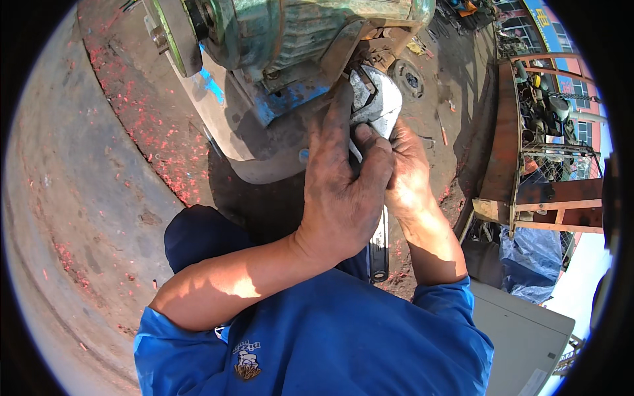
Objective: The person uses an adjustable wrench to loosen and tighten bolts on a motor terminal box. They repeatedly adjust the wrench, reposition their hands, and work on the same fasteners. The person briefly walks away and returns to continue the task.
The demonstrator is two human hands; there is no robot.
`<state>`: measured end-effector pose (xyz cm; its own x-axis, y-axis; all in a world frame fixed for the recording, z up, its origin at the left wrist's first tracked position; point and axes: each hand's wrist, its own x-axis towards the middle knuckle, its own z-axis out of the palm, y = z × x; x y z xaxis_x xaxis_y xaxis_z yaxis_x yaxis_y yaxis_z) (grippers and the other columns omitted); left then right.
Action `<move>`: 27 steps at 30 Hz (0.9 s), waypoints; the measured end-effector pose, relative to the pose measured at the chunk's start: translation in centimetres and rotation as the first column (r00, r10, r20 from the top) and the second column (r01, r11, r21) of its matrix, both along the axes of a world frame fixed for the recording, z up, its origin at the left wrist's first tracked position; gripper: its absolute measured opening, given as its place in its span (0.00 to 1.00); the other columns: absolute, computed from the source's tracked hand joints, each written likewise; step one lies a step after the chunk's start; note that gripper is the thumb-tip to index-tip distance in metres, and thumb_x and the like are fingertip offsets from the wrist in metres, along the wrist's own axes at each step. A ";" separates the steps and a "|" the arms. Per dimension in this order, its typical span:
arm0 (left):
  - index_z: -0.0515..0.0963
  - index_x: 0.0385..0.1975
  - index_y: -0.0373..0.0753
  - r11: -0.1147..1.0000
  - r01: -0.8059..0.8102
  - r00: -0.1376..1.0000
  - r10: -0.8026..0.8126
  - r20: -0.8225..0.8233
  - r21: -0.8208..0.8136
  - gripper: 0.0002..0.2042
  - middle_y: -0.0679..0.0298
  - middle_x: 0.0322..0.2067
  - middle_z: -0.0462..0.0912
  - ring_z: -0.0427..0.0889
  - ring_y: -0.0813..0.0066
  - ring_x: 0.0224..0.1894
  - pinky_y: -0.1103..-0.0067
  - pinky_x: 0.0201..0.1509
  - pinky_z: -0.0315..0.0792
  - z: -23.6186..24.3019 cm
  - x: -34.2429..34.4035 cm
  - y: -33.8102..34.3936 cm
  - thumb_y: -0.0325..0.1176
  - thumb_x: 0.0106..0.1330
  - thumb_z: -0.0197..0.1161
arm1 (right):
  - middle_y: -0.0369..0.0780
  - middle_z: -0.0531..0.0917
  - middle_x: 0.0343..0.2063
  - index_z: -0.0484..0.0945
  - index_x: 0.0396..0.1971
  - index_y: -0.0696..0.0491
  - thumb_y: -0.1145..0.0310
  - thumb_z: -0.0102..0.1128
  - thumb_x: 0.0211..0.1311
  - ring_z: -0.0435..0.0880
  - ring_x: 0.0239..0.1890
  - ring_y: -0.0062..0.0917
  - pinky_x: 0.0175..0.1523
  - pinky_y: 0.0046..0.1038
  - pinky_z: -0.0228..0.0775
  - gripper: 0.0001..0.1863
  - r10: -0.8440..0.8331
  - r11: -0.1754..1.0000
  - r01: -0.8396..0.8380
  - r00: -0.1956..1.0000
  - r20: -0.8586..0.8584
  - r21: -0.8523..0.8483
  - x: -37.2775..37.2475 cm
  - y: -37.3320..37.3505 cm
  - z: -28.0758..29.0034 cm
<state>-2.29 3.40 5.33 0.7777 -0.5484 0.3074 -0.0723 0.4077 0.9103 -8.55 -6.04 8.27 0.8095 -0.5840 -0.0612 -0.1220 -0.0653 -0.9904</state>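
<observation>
Both my hands are on a large silver adjustable wrench (384,105), its head up beside the motor's foot and its handle pointing back toward my body. My left hand (343,191) lies over its left side, fingers stretched along the jaw and thumb bent across near the neck. From the right, my right hand (411,168) grips the wrench behind the head; most of its fingers are hidden. A worn green electric motor (297,33) with a ribbed body stands just beyond. What sits between the jaws is hard to make out.
A pulley wheel (173,36) is on the motor's left end. Under the motor lies a metal base plate (228,125) with blue paint marks. A round dark disc (408,80) rests on the ground to the right. Farther right stand a rusty metal frame (502,145) and a pale cabinet (515,330).
</observation>
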 end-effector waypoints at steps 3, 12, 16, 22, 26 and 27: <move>0.60 0.68 0.25 0.999 0.046 0.996 -0.045 -0.075 0.008 0.28 0.54 0.54 0.70 0.72 0.71 0.53 0.77 0.59 0.68 0.2 -0.1 0.3 0.26 0.68 0.54 | 0.36 0.86 0.38 0.77 0.51 0.57 0.71 0.58 0.69 0.83 0.39 0.18 0.43 0.25 0.78 0.13 -0.028 1.000 0.028 0.999 0.025 0.004 0.1 0.2 -0.4; 0.55 0.68 0.22 0.990 0.138 0.959 -0.137 -0.250 -0.011 0.33 0.35 0.57 0.65 0.69 0.43 0.58 0.63 0.65 0.65 0.6 -0.3 0.3 0.33 0.67 0.56 | 0.36 0.86 0.36 0.77 0.51 0.57 0.74 0.58 0.69 0.83 0.36 0.17 0.39 0.25 0.78 0.13 -0.024 0.998 0.021 0.997 -0.067 -0.056 0.0 0.5 0.6; 0.55 0.68 0.22 0.989 0.150 0.949 -0.148 -0.277 -0.015 0.33 0.36 0.58 0.65 0.69 0.45 0.57 0.63 0.64 0.65 0.7 -0.5 0.4 0.32 0.67 0.56 | 0.36 0.86 0.36 0.77 0.52 0.56 0.73 0.59 0.68 0.82 0.37 0.16 0.40 0.25 0.77 0.13 -0.021 0.988 0.006 0.995 -0.096 -0.154 -0.1 0.4 0.8; 0.56 0.68 0.24 0.992 0.127 0.960 -0.125 -0.249 -0.007 0.30 0.48 0.49 0.70 0.70 0.60 0.48 0.71 0.55 0.67 0.3 -0.3 0.5 0.30 0.68 0.55 | 0.34 0.85 0.35 0.78 0.50 0.57 0.69 0.57 0.71 0.79 0.38 0.15 0.42 0.24 0.75 0.12 0.023 0.996 -0.024 1.000 -0.014 -0.086 0.3 0.5 0.3; 0.59 0.69 0.28 0.993 0.116 0.976 -0.112 -0.185 0.011 0.26 0.67 0.38 0.76 0.72 0.85 0.36 0.87 0.43 0.69 0.5 0.1 0.7 0.26 0.72 0.51 | 0.33 0.83 0.35 0.77 0.50 0.57 0.66 0.54 0.74 0.79 0.36 0.15 0.40 0.23 0.74 0.12 -0.038 0.999 0.038 0.999 0.013 -0.009 0.3 0.8 0.5; 0.60 0.69 0.27 0.993 0.120 0.970 -0.118 -0.213 -0.005 0.26 0.64 0.41 0.75 0.73 0.81 0.40 0.84 0.46 0.69 0.7 0.2 0.8 0.27 0.72 0.51 | 0.33 0.83 0.35 0.77 0.50 0.56 0.66 0.54 0.74 0.79 0.36 0.15 0.40 0.23 0.74 0.12 -0.035 0.999 0.035 0.999 0.009 0.019 0.4 0.9 0.4</move>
